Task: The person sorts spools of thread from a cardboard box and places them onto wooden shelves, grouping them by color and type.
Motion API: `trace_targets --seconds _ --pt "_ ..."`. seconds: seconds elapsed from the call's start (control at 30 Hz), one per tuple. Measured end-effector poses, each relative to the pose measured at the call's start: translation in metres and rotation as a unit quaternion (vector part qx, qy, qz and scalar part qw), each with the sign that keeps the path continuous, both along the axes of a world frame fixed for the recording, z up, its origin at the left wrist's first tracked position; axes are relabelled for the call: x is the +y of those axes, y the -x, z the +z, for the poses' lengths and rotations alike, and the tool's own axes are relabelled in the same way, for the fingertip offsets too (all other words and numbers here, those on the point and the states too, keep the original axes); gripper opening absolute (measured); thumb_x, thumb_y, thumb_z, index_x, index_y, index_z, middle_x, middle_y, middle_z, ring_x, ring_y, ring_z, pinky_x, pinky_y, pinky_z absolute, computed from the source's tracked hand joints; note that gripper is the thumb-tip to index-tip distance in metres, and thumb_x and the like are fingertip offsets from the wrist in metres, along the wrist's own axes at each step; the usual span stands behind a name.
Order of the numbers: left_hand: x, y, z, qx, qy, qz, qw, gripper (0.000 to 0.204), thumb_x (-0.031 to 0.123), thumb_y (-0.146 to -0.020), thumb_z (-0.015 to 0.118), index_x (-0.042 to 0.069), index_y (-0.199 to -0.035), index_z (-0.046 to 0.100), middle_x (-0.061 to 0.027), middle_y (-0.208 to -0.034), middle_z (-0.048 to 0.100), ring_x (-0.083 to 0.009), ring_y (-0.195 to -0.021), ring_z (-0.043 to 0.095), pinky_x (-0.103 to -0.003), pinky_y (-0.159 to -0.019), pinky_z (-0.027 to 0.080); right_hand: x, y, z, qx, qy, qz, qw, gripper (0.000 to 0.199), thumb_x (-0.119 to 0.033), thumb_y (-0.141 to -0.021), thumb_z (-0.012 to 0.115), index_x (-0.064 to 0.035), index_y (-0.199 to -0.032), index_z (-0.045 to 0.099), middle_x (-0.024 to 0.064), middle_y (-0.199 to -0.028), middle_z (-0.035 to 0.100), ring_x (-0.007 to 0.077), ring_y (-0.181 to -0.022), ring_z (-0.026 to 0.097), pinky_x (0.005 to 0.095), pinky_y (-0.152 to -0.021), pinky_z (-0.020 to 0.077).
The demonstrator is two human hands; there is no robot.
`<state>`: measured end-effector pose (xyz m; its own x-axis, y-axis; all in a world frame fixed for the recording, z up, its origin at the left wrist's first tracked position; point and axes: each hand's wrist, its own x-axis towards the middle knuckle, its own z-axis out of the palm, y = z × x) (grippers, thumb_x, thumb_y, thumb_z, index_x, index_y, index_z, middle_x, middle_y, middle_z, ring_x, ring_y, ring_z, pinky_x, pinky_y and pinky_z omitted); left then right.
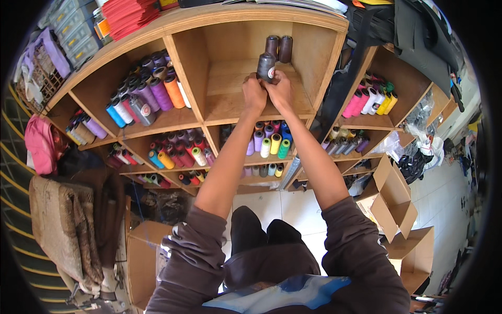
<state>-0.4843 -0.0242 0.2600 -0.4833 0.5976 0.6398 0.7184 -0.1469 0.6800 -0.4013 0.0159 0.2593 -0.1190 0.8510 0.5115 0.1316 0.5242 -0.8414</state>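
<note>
Both my arms reach forward into the top middle compartment of a wooden shelf [188, 73]. Between my left hand [254, 94] and my right hand [280, 92] stands a dark grey thread spool [265, 65] with a round label on its side. The fingers of both hands are closed round its lower end, which they partly hide. Behind it, in the back right corner of the compartment, two dark brown thread spools [285, 49] stand upright side by side.
Colourful thread spools [157, 94] fill the left compartment; more spools [271, 144] stand below, and pink and yellow ones [368, 97] to the right. Open cardboard boxes [395, 204] lie on the floor at right. Brown cloth [63, 225] hangs at left. Red sheets [128, 18] are stacked on top.
</note>
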Motion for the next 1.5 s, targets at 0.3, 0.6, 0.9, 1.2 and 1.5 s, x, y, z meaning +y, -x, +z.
trace_targets --seconds 0.3,0.6,0.9,1.2,1.5 --pt "0.085 0.037 0.003 0.029 0.083 -0.019 0.996 0.017 -0.001 -0.078 0.062 -0.008 -0.092 0.058 -0.032 -0.097 0.06 -0.0446 -0.094 0.06 -0.047 -0.082 0.05 0.072 0.034 0.01 -0.085 -0.034 -0.117 0.989 0.033 -0.018 -0.07 0.069 -0.003 -0.1 0.068 0.02 -0.098 0.067 0.0336 -0.097 0.064 0.0416 -0.084 0.0492" --pt "0.133 0.078 -0.005 0.079 0.084 0.02 0.993 0.015 0.004 -0.074 0.067 -0.004 -0.086 0.065 -0.0291 -0.096 0.063 -0.0407 -0.095 0.062 -0.044 -0.081 0.052 0.105 0.067 0.008 -0.176 -0.084 -0.147 0.97 0.026 -0.006 -0.071 0.068 -0.0006 -0.096 0.068 0.0234 -0.09 0.066 0.0384 -0.09 0.064 0.0426 -0.08 0.052" --pt "0.146 0.08 -0.004 0.064 0.078 0.026 0.995 0.023 0.009 -0.071 0.072 -0.006 -0.088 0.065 -0.0293 -0.1 0.061 -0.041 -0.098 0.061 -0.043 -0.082 0.052 0.112 0.074 0.011 -0.256 -0.084 -0.174 0.947 0.021 -0.015 -0.076 0.074 0.0016 -0.087 0.068 0.0253 -0.091 0.065 0.0391 -0.089 0.065 0.0449 -0.076 0.0545" --pt "0.116 0.063 0.0 0.028 -0.008 0.051 0.998 0.037 0.002 -0.069 0.071 -0.006 -0.102 0.055 -0.0284 -0.105 0.058 -0.0442 -0.093 0.061 -0.045 -0.079 0.052 0.088 0.064 0.016 -0.173 -0.065 -0.144 0.972 0.015 -0.008 -0.077 0.067 0.0027 -0.088 0.068 0.0245 -0.087 0.066 0.0386 -0.084 0.065 0.0433 -0.075 0.052" --pt "-0.015 -0.04 0.011 -0.054 0.036 -0.08 0.995 0.015 -0.005 -0.08 0.054 -0.004 -0.091 0.063 -0.0218 -0.086 0.067 -0.0335 -0.081 0.067 -0.041 -0.072 0.052 -0.012 -0.026 -0.006 -0.048 0.043 -0.04 0.997 0.014 -0.003 -0.084 0.059 0.0035 -0.094 0.066 0.0183 -0.085 0.069 0.0259 -0.081 0.069 0.0337 -0.074 0.0526"
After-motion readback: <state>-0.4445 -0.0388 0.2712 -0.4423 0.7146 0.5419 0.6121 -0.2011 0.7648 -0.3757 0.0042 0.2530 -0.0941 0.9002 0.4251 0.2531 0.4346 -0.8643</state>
